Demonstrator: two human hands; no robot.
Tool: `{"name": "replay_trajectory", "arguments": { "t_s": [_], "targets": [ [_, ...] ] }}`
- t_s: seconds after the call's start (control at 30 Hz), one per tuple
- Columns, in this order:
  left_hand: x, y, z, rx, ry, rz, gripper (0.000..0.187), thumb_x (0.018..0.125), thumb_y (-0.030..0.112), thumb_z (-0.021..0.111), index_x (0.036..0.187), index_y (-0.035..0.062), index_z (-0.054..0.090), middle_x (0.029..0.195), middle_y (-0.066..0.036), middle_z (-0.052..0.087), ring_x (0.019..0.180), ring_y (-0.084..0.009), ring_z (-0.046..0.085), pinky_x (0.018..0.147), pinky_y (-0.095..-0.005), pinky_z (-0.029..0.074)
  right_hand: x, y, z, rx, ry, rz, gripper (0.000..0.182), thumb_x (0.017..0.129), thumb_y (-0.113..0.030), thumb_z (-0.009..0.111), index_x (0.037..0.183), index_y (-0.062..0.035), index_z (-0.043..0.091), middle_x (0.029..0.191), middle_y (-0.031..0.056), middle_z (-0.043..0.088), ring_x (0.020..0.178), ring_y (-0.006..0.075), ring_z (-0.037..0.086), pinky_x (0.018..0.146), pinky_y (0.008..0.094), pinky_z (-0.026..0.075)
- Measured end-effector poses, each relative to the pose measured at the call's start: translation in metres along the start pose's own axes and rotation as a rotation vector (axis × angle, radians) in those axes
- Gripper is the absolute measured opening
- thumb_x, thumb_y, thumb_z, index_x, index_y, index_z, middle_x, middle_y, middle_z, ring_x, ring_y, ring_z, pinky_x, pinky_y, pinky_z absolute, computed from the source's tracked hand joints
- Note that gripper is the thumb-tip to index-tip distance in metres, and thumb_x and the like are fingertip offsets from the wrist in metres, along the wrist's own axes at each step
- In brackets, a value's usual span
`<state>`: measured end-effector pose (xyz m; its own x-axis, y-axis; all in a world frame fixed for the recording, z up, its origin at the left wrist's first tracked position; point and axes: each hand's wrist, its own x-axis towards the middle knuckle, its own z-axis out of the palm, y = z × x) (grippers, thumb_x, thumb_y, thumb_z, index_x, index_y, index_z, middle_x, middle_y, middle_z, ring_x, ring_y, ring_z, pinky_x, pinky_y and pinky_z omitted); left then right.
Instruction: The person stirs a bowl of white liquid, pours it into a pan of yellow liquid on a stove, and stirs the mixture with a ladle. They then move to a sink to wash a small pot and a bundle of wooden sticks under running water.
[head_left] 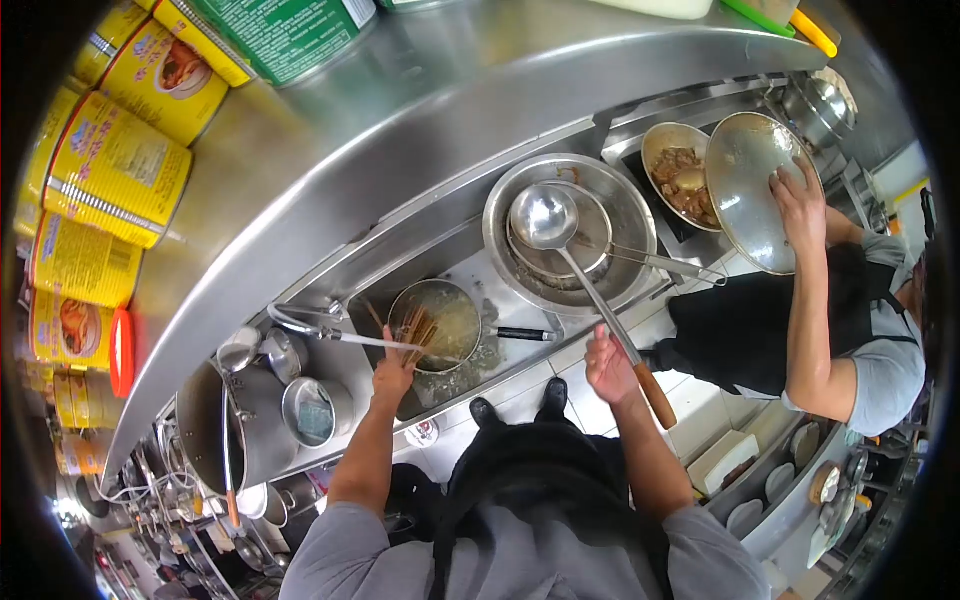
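Note:
My left hand (pixel 393 378) is closed around a bamboo brush (pixel 418 326), whose brown bristles are down in a pan (pixel 459 303) of cloudy liquid. A metal faucet spout (pixel 365 340) crosses in front of the brush. The pan stands in the sink area with its black handle (pixel 525 334) pointing right. Close beside the handle of a large ladle (pixel 545 216), my right hand (pixel 609 367) has its fingers apart and partly curled. The ladle's bowl lies over a strainer (pixel 600 245) in a wide steel basin (pixel 496 230).
A co-worker's hand (pixel 800 205) at right holds a round lid (pixel 745 185) beside a pan of browned food (pixel 682 175). A tall stockpot (pixel 265 430) and a small pot (pixel 340 400) stand at left. Yellow cans (pixel 120 165) line the steel shelf (pixel 400 135).

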<state>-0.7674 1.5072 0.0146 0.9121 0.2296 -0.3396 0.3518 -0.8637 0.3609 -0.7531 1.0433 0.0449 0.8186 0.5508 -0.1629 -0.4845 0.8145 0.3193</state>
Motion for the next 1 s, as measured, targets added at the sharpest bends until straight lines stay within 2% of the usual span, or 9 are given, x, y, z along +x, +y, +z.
{"name": "replay_trajectory", "arguments": {
  "t_s": [0.23,0.3,0.43,0.53,0.57,0.6,0.73,0.8,1.0],
  "targets": [
    [0.009,0.051,0.051,0.269,-0.269,0.023,0.098,0.092,0.015,0.06,0.162,0.0247,-0.009,0.114,-0.029,0.066,0.101,-0.042,0.07,0.089,-0.0502,0.054,0.031,0.092,-0.027,-1.047,0.575,0.258,0.024,0.1,-0.021,0.054,0.11,-0.0041,0.068,0.084,0.0074,0.069,0.075,0.021,0.068,0.068,0.0334,0.057],
    [0.031,0.06,0.043,0.308,-0.301,0.103,0.097,0.092,0.014,0.059,0.162,0.0235,-0.008,0.115,-0.029,0.066,0.103,-0.0418,0.069,0.09,-0.0501,0.055,0.086,0.103,-0.054,-1.38,0.364,0.147,0.018,0.097,-0.014,0.058,0.107,-0.003,0.068,0.086,0.0058,0.069,0.075,0.0175,0.068,0.069,0.0304,0.057],
    [0.113,-0.025,0.086,0.006,-0.291,-0.214,0.072,0.092,0.019,0.058,0.157,0.0172,0.027,0.118,-0.025,0.068,0.106,-0.0416,0.068,0.093,-0.0526,0.053,0.192,0.073,-0.117,-2.441,0.51,-0.12,0.027,0.09,-0.019,0.062,0.108,-0.0008,0.068,0.107,0.0186,0.073,0.097,0.0367,0.07,0.084,0.0443,0.058],
    [0.089,-0.053,0.062,-0.076,-0.334,-0.315,0.058,0.092,0.027,0.06,0.146,0.0112,0.045,0.119,-0.024,0.068,0.108,-0.0414,0.067,0.094,-0.0523,0.053,0.198,0.056,-0.124,-2.701,0.795,0.365,0.039,0.084,-0.022,0.062,0.118,-0.0034,0.067,0.121,0.0227,0.068,0.114,0.0416,0.065,0.097,0.0476,0.053],
    [0.058,-0.046,0.043,0.154,-0.291,-0.151,0.054,0.092,0.032,0.061,0.14,0.0081,0.052,0.119,-0.024,0.069,0.108,-0.0417,0.067,0.095,-0.0514,0.052,0.205,0.044,-0.131,-2.783,0.666,0.861,0.043,0.082,-0.018,0.059,0.122,-0.0036,0.065,0.127,0.0244,0.065,0.118,0.0403,0.063,0.099,0.0484,0.051],
    [0.026,-0.043,0.004,0.085,-0.24,-0.167,0.059,0.091,0.033,0.062,0.142,0.0066,0.049,0.119,-0.025,0.068,0.11,-0.0422,0.066,0.096,-0.0501,0.052,0.206,0.008,-0.194,-2.982,0.349,0.787,0.042,0.082,-0.02,0.059,0.12,-0.003,0.066,0.12,0.0231,0.068,0.114,0.0398,0.066,0.096,0.0503,0.053],
    [-0.061,-0.04,-0.022,-0.18,-0.063,-0.146,0.069,0.09,0.033,0.067,0.149,0.0053,0.042,0.121,-0.027,0.067,0.112,-0.0435,0.064,0.097,-0.0474,0.051,0.218,0.036,-0.123,-2.838,0.51,1.195,0.034,0.083,-0.02,0.064,0.111,-0.0002,0.066,0.09,0.0137,0.072,0.08,0.0281,0.071,0.072,0.0411,0.058],
    [-0.088,-0.05,-0.026,-0.344,0.022,-0.148,0.072,0.09,0.03,0.069,0.15,0.005,0.04,0.123,-0.026,0.066,0.115,-0.0424,0.064,0.099,-0.046,0.051,0.223,0.025,-0.109,-1.737,0.526,1.281,0.021,0.086,-0.017,0.067,0.103,-0.004,0.066,0.076,0.0065,0.064,0.067,0.0177,0.064,0.06,0.0322,0.053],
    [-0.134,-0.075,-0.017,-0.857,0.206,-0.211,0.074,0.09,0.019,0.073,0.153,0.0027,0.037,0.13,-0.024,0.064,0.122,-0.0332,0.064,0.102,-0.0383,0.049,0.237,0.243,-0.024,-0.48,0.774,0.486,0.012,0.085,-0.001,0.064,0.087,0.0007,0.052,0.076,0.0074,0.052,0.062,0.019,0.054,0.057,0.0278,0.051]
  ]
}}
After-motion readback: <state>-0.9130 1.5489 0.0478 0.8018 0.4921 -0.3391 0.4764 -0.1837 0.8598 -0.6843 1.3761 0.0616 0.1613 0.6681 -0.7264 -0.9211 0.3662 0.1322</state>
